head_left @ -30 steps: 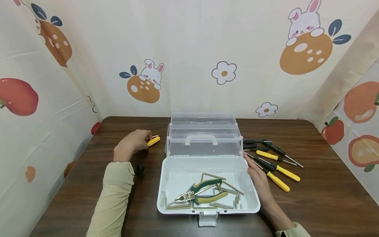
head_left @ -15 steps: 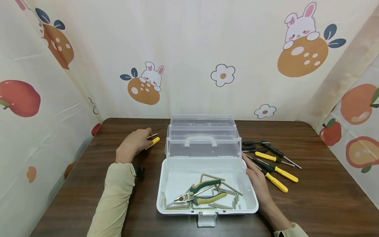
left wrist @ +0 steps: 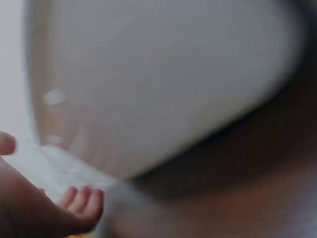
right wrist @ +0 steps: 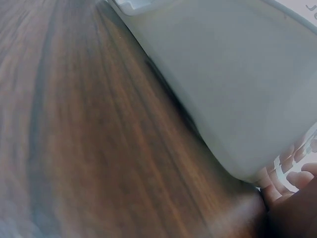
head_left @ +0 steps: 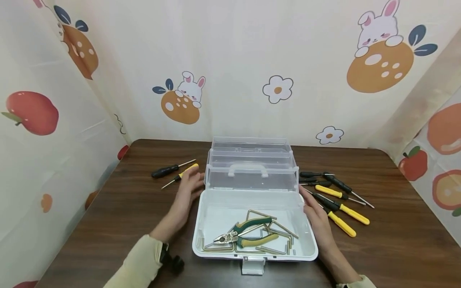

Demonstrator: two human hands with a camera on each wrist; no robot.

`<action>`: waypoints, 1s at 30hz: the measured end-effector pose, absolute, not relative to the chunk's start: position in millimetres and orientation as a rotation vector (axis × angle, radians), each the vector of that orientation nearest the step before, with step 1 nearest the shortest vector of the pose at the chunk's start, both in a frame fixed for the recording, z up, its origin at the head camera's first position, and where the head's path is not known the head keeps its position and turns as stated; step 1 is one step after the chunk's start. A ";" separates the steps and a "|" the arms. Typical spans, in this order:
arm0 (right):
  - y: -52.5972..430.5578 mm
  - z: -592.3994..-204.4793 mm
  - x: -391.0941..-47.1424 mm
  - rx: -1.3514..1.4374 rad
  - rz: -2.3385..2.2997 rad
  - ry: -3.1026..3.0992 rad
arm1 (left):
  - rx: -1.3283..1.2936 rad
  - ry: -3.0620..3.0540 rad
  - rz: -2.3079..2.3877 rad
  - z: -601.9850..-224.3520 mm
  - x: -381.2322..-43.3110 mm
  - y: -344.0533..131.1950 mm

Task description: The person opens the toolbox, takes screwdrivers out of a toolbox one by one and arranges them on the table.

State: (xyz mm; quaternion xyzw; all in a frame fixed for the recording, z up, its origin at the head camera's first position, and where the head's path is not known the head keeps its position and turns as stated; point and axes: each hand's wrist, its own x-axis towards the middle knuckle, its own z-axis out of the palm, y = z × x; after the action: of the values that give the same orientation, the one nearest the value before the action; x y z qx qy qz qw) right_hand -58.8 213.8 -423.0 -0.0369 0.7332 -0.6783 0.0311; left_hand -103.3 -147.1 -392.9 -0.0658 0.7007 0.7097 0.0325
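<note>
A white toolbox [head_left: 310,240] stands with its clear lid [head_left: 252,180] tilted back. Inside lie green-and-yellow pliers [head_left: 248,237] and several L-shaped hex keys [head_left: 271,250]. My left hand [head_left: 185,194] is at the box's left rear side, fingers spread and holding nothing; its fingertips [left wrist: 86,201] also show in the blurred left wrist view. Along the box's right side rests my right hand [head_left: 318,224], its fingers at the rear corner, also seen in the right wrist view. Left of the box lie a black-handled screwdriver [head_left: 165,171] and a yellow-handled screwdriver [head_left: 180,176], partly behind my left hand.
Right of the box lie several screwdrivers, among them a yellow-handled one [head_left: 342,224] and a black-handled one [head_left: 336,182]. The brown wooden table [head_left: 396,248] ends at a patterned curtain [head_left: 230,60]. The box's latch [head_left: 253,266] hangs at its front.
My left hand has come away from the two screwdrivers on the left, leaving them on the table, and has moved right to the box's side. My right hand stays at the box.
</note>
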 end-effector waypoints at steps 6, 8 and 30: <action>215.4 -424.8 -56.7 -0.101 -2.092 2.246 | -0.088 2.093 2.267 -417.7 -81.0 -137.6; 215.2 -425.9 -57.3 -0.091 -2.079 2.253 | -0.047 2.123 2.248 -421.4 -79.2 -136.8; 215.4 -426.9 -61.0 0.015 -1.981 2.262 | 0.190 2.383 2.038 -433.5 -83.2 -136.3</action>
State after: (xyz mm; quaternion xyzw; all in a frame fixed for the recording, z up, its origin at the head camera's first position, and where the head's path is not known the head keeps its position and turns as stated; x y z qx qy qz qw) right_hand -61.0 215.4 -426.9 0.0049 0.7505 -0.6574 0.0674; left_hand -83.2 -136.3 -433.5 0.0604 0.7585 0.6489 0.0001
